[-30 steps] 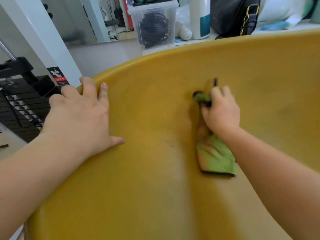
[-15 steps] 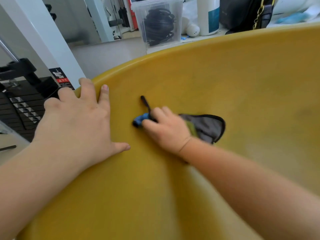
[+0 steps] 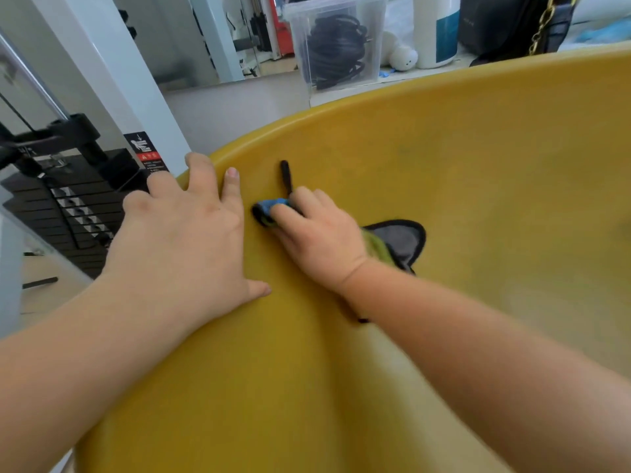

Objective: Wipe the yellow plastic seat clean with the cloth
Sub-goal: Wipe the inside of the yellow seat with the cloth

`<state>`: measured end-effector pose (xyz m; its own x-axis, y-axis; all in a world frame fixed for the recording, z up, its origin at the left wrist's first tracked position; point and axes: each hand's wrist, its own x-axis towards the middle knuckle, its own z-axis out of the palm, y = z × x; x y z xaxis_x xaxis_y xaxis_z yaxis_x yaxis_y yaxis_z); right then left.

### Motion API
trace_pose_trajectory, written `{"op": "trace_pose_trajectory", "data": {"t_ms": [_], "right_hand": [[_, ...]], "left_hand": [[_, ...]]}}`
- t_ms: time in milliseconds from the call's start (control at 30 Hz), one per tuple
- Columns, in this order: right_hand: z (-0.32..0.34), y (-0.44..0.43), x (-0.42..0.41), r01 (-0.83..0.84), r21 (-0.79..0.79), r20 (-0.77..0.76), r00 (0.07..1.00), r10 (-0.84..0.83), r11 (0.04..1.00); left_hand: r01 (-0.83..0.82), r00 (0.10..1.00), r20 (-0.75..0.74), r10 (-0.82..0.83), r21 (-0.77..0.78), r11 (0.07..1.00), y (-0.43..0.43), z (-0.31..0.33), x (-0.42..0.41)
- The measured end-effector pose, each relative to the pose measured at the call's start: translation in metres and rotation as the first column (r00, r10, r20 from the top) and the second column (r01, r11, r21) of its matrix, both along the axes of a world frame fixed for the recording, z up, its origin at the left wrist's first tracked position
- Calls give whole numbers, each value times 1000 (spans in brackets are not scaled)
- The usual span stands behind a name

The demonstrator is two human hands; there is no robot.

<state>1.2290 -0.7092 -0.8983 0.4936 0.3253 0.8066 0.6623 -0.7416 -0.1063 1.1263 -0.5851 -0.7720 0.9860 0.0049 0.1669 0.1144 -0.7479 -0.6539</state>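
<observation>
Right hand (image 3: 317, 237) grips bunched cloth (image 3: 399, 244), probably pressed on yellow seat (image 3: 478, 199) just beside flat-spread left hand (image 3: 177, 244); unwiped seat lies rightward.

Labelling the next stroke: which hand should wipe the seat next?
Right hand: it grips the cloth against the yellow plastic seat. Left hand rests on the seat's rim, holding nothing.

Bright, even daylight; soft shadow under the right forearm (image 3: 478, 353). Forearm motion-blurred. Wide-angle distortion bends the edges. Far background overexposed at right.
</observation>
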Motion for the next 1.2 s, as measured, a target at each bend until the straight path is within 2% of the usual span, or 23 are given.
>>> {"op": "trace_pose_trajectory", "data": {"t_ms": [33, 67, 133, 200, 267, 300, 333, 400, 467, 533, 567, 633, 667, 700, 767, 800, 833, 867, 933, 1000, 1067, 1133, 1200], "right_hand": [[1, -29, 14, 44, -101, 39, 998, -40, 994], [1, -61, 32, 136, -131, 90, 988, -125, 982], [7, -121, 58, 356, -13, 53, 933, -355, 934], [9, -140, 63, 519, 233, -167, 855, -492, 823], [4, -105, 49, 622, 364, -365, 780, -509, 693], [-2, -77, 37, 606, 383, -401, 789, -465, 697], [-13, -48, 23, 533, 377, -387, 834, -395, 757], [-34, -3, -13, 355, 263, -330, 907, -262, 897], [-49, 2, -40, 151, 114, -248, 961, -119, 982], [-60, -33, -44, -12, -114, -221, 975, -14, 993], [-64, -59, -37, -33, -228, -209, 978, -16, 973], [-71, -124, -11, 134, -299, -141, 973, -182, 945], [-70, -156, -1, 283, -240, -155, 933, -324, 929], [-67, -180, 5, 426, -110, -218, 871, -440, 898], [-59, -187, 12, 684, 163, -442, 695, -567, 711], [-56, -168, 10, 755, 218, -534, 623, -572, 618], [-55, -141, 4, 764, 235, -579, 607, -545, 602], [-57, -110, -5, 709, 238, -580, 652, -488, 664], [-68, -51, -26, 474, 151, -479, 803, -356, 867], [-76, -27, -49, 278, 34, -386, 889, -244, 960], [-84, -47, -58, 126, -66, -352, 925, -142, 990], [-94, -92, -57, 50, -210, -330, 937, -119, 977], [-102, -151, -48, 128, -294, -275, 938, -212, 947]], "left_hand": [[4, 1000, 1, -4, -3, 1000, 0, 0, 0], [9, 1000, 1, -9, -2, 1000, -1, 0, 0], [12, 1000, 2, -12, 0, 1000, -2, 0, 2], [6, 1000, 6, -6, -4, 1000, -2, -1, 3], [3, 1000, 9, -4, 3, 1000, -2, -2, 4], [4, 1000, 8, -4, 6, 1000, -2, -2, 4], [5, 1000, 8, -5, 4, 1000, -2, -2, 3], [19, 1000, 18, -18, -7, 1000, -1, -3, 2], [25, 1000, 17, -25, 15, 1000, -1, -4, 2], [28, 1000, 12, -29, 71, 997, 0, -9, 2], [31, 999, 18, -33, 94, 995, 0, -11, 2], [33, 999, 31, -37, 131, 991, 0, -16, 2], [30, 999, 35, -35, 146, 989, -1, -18, 2], [26, 999, 37, -32, 156, 987, -2, -19, 3], [15, 999, 45, -22, 158, 987, -4, -21, 6], [9, 999, 48, -17, 151, 989, -5, -21, 7], [5, 999, 48, -12, 144, 990, -5, -22, 8], [4, 999, 44, -10, 140, 990, -4, -23, 9], [17, 999, 26, -21, 147, 989, -3, -25, 10], [64, 998, -13, -63, 185, 981, -4, -28, 10], [150, 987, -86, -133, 234, 960, -7, -32, 11], [227, 967, -171, -189, 240, 944, -11, -40, 13], [269, 939, -277, -201, 233, 935, -15, -49, 17]]}}
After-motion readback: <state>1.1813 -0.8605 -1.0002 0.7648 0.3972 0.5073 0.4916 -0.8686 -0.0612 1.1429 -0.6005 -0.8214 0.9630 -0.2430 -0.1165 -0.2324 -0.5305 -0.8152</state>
